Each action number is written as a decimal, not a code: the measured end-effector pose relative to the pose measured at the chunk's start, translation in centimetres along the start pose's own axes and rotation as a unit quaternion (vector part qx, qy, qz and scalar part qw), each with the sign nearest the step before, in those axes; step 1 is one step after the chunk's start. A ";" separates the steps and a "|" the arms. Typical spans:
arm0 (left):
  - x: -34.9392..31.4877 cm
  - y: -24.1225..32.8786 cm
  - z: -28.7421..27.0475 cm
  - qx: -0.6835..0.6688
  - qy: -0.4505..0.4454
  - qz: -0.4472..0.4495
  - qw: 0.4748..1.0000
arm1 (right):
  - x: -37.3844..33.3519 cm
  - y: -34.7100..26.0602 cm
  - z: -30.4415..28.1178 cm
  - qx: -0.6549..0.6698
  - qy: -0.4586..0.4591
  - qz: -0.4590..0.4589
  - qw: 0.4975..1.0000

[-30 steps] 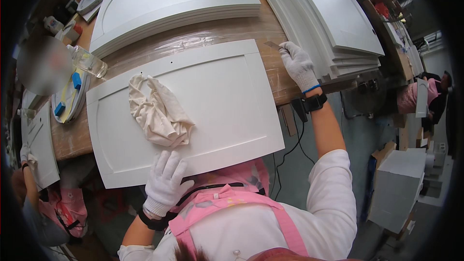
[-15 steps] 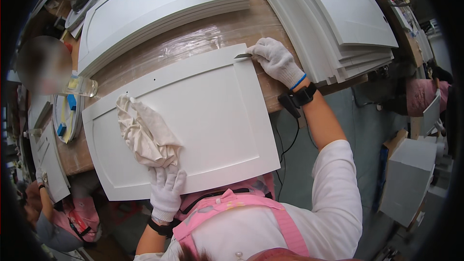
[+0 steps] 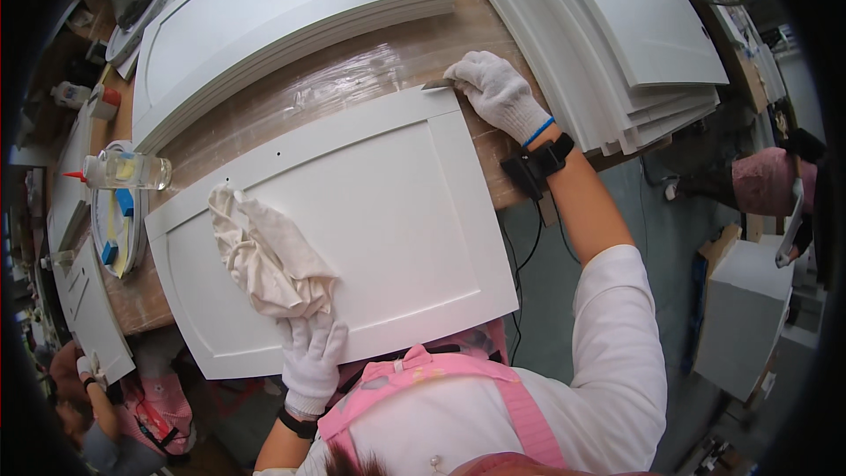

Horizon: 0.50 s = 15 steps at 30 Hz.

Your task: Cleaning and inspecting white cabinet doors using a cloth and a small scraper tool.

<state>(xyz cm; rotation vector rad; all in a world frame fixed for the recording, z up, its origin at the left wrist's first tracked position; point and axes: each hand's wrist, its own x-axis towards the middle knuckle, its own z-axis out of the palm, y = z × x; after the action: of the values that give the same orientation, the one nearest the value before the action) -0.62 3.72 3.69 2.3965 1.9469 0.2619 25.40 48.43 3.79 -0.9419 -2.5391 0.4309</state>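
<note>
A white framed panel [image 3: 370,220] lies in front of me, its near edge against my pink apron. In my gloved right hand [image 3: 498,92], closed at the panel's far right corner, is a thin dark metal blade [image 3: 436,85]. The blade sits at the panel's far edge; the hand hides its other end. My gloved left hand [image 3: 312,357] lies on the near edge with fingers stretched out, the fingertips at a crumpled cream cloth [image 3: 273,256]. That cloth rests on the left half of the panel.
Stacked white panels [image 3: 300,9] stand beyond mine, and more [image 3: 643,35] lie at the far right. A clear bottle with a red tip [image 3: 128,172] lies near a white tray [image 3: 139,242] holding blue blocks [image 3: 124,203]. Co-workers are at the left and right; a grey-white box [image 3: 745,322] stands right.
My right hand and the blade have moved slightly, from just inside the corner to the panel's far edge. My left hand stays by the cloth. The co-worker at right has shifted.
</note>
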 end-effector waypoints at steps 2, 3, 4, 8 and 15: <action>0.1 -0.1 0.1 0.000 0.005 0.004 1.000 | 0.8 0.1 0.4 -0.061 0.030 0.012 0.998; -0.1 -0.1 0.4 -0.003 0.000 0.002 1.000 | 0.7 -0.1 0.4 -0.062 0.031 0.011 0.998; -0.2 -0.3 0.6 -0.007 -0.005 0.000 1.000 | 0.2 -0.5 0.4 -0.016 0.016 0.013 1.000; -0.7 -0.3 0.8 -0.003 0.023 0.008 1.000 | -0.5 -1.8 0.2 0.012 -0.029 0.009 0.999; -0.5 -0.3 0.7 -0.010 0.007 0.002 1.000 | -0.1 -0.4 1.1 0.093 0.087 0.009 0.992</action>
<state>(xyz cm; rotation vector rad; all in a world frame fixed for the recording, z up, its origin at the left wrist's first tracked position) -0.92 3.36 2.87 2.3944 1.9361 0.2983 24.76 47.94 2.99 -0.8919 -2.2914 0.5536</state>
